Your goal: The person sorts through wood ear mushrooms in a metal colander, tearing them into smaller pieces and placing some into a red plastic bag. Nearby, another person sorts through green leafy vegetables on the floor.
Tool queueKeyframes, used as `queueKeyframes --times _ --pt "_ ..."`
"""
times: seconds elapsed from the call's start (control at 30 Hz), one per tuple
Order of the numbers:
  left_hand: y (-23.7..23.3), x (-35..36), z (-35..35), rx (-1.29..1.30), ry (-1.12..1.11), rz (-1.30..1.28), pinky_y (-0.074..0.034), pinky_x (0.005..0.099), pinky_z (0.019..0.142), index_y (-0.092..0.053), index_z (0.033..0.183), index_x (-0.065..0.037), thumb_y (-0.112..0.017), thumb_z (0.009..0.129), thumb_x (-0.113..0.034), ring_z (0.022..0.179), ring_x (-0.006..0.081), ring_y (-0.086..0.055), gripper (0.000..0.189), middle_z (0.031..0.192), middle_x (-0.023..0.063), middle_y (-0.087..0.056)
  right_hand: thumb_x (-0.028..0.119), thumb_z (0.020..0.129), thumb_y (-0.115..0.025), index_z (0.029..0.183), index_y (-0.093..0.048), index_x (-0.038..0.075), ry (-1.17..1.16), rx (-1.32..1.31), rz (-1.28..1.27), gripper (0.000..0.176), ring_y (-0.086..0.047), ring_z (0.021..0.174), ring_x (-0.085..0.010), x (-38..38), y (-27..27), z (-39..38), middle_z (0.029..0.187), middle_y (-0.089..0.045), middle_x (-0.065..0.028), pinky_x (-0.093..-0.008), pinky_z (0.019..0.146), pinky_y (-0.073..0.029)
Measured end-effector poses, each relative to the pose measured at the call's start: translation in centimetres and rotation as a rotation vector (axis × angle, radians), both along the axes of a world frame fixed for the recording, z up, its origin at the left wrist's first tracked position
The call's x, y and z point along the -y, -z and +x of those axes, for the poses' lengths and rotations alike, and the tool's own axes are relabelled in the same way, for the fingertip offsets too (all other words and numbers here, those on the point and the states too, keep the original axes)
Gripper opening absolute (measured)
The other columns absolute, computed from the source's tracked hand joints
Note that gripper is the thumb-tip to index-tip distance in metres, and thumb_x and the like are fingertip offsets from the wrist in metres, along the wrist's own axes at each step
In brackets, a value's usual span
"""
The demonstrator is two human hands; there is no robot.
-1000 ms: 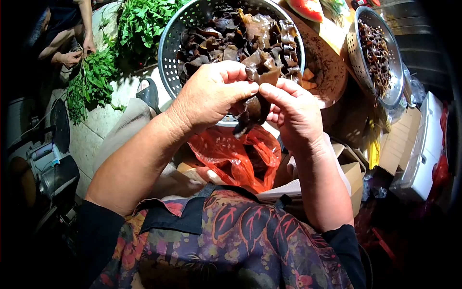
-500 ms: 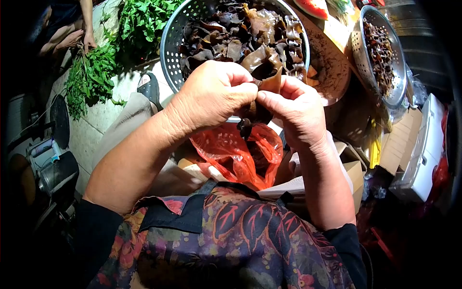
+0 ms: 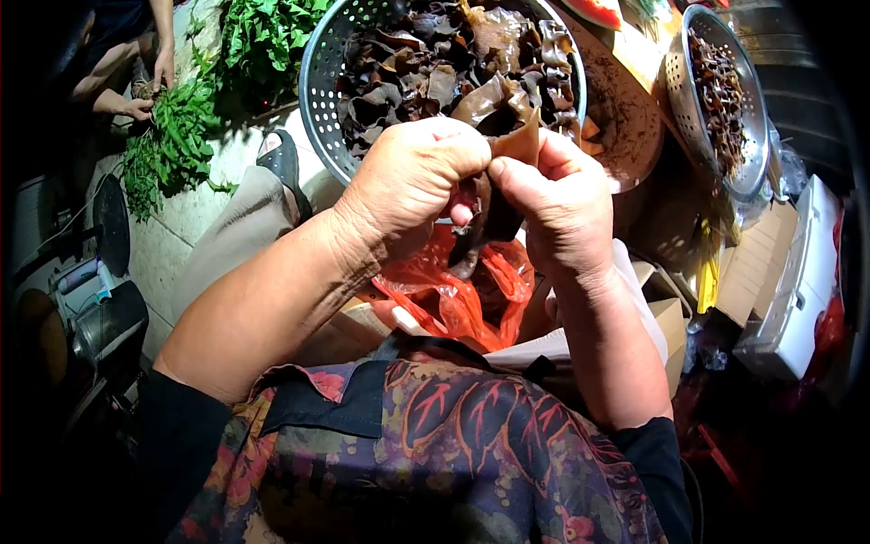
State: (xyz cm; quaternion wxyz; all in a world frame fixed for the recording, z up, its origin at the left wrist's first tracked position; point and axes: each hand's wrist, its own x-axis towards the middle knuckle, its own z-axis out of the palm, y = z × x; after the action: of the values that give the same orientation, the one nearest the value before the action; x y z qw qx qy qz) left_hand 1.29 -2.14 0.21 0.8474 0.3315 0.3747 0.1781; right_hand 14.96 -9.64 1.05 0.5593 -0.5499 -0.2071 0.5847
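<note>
Between my two hands is a brown, floppy piece of wood ear mushroom, with a darker part hanging down below the fingers. My left hand pinches it from the left, thumb and fingers closed. From the right, my right hand grips its other side between thumb and fingers. Just beyond the hands, a metal colander is heaped with wood ear mushrooms. Under the hands, an open red plastic bag lies in my lap; its inside is mostly hidden.
A second colander with dark, thin pieces stands at right, near a brown basin and a white foam box. At upper left, another person's hands hold leafy greens. A machine stands at left.
My left hand has shifted and turned slightly, and more of the wood ear mushroom hangs below the fingers. The other person's hands have moved on the greens.
</note>
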Motion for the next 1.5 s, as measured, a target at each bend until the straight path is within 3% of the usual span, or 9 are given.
queueKeyframes --times 0.17,0.27,0.43,0.63,0.77,0.9,1.1,1.27,1.5 --pt "-0.5 -1.0 0.1 -0.070 0.157 0.104 -0.048 0.0243 0.067 -0.061 0.095 -0.003 -0.061 0.086 -0.018 0.073 0.0091 -0.058 0.018 0.082 0.0006 -0.062 0.008 0.081 -0.067 0.095 -0.062 -0.003 0.092 -0.127 -0.047 0.018 -0.061 0.069 -0.0112 -0.3 0.2 1.3 0.083 -0.065 -0.0060 -0.0225 0.065 -0.050" --pt "-0.8 -0.5 -0.1 -0.108 0.169 0.253 -0.047 0.0235 0.070 -0.061 0.098 -0.004 -0.063 0.085 -0.018 0.077 0.0087 -0.059 0.019 0.086 0.0015 -0.064 0.007 0.082 -0.066 0.096 -0.061 -0.004 0.122 -0.159 -0.049 0.018 -0.062 0.074 -0.0130 -0.2 0.3 1.3 0.087 -0.065 -0.0079 -0.0244 0.067 -0.052" --pt "0.0 0.0 0.0 0.005 -0.030 0.082 -0.050 0.0247 0.072 -0.060 0.098 -0.003 -0.061 0.087 -0.008 0.077 0.0098 -0.060 0.012 0.086 0.0023 -0.063 0.007 0.082 -0.066 0.098 -0.061 -0.004 0.184 -0.282 -0.004 0.020 -0.063 0.078 -0.0147 -0.3 0.5 0.8 0.091 -0.065 -0.0095 -0.0249 0.070 -0.052" --pt "0.3 -0.3 -0.2 0.085 -0.148 -0.091 -0.053 0.0282 0.071 -0.059 0.100 -0.005 -0.058 0.089 -0.011 0.079 0.0126 -0.062 0.012 0.087 0.0044 -0.064 0.010 0.084 -0.066 0.099 -0.062 0.004 0.281 -0.240 -0.040 0.017 -0.058 0.064 -0.0037 -0.8 0.2 1.0 0.085 -0.065 -0.0014 -0.0136 0.050 -0.043" --pt "0.0 -0.6 -0.1 0.013 -0.153 -0.046 -0.054 0.0288 0.069 -0.058 0.101 -0.006 -0.057 0.090 -0.014 0.080 0.0132 -0.062 0.013 0.086 0.0042 -0.064 0.012 0.084 -0.066 0.098 -0.061 0.006 0.233 -0.227 -0.066 0.016 -0.054 0.059 -0.0007 -0.7 0.9 1.7 0.081 -0.063 0.0029 -0.0114 0.047 -0.039" --pt "-0.5 -0.7 0.0 -0.010 0.021 0.011 -0.049 0.0325 0.081 -0.057 0.104 -0.006 -0.062 0.087 -0.018 0.086 0.0121 -0.060 0.022 0.094 0.0041 -0.062 0.013 0.084 -0.066 0.098 -0.061 0.007 0.256 -0.243 -0.043 0.016 -0.054 0.059 -0.0007 -0.7 1.0 1.7 0.080 -0.063 0.0030 -0.0109 0.047 -0.038" --pt "-0.6 -0.3 -0.1 -0.025 0.088 0.046 -0.050 0.0257 0.072 -0.058 0.102 -0.005 -0.067 0.081 -0.006 0.082 0.0110 -0.059 0.023 0.092 0.0024 -0.061 0.015 0.085 -0.065 0.105 -0.059 0.001 0.184 -0.318 -0.073 0.025 -0.064 0.074 -0.0136 -0.6 0.4 1.9 0.091 -0.065 -0.0071 -0.0247 0.062 -0.053" --pt "-0.1 -1.3 -0.5 -0.056 0.040 0.130 -0.049 0.0235 0.070 -0.058 0.102 -0.004 -0.067 0.079 -0.003 0.078 0.0103 -0.059 0.024 0.090 0.0025 -0.061 0.014 0.082 -0.068 0.091 -0.062 0.004 -0.068 -0.350 -0.149 0.015 -0.050 0.057 -0.0018 -0.3 0.0 2.6 0.072 -0.057 0.0036 -0.0139 0.048 -0.041" --pt "-0.1 -1.6 -0.6 0.007 0.064 0.096 -0.050 0.0235 0.070 -0.052 0.110 -0.003 -0.066 0.078 0.000 0.079 0.0118 -0.059 0.035 0.094 0.0040 -0.061 0.009 0.081 -0.068 0.086 -0.061 0.004 -0.109 -0.162 -0.101 0.009 -0.055 0.065 -0.0059 -0.1 0.6 2.2 0.079 -0.062 -0.0011 -0.0185 0.058 -0.043"
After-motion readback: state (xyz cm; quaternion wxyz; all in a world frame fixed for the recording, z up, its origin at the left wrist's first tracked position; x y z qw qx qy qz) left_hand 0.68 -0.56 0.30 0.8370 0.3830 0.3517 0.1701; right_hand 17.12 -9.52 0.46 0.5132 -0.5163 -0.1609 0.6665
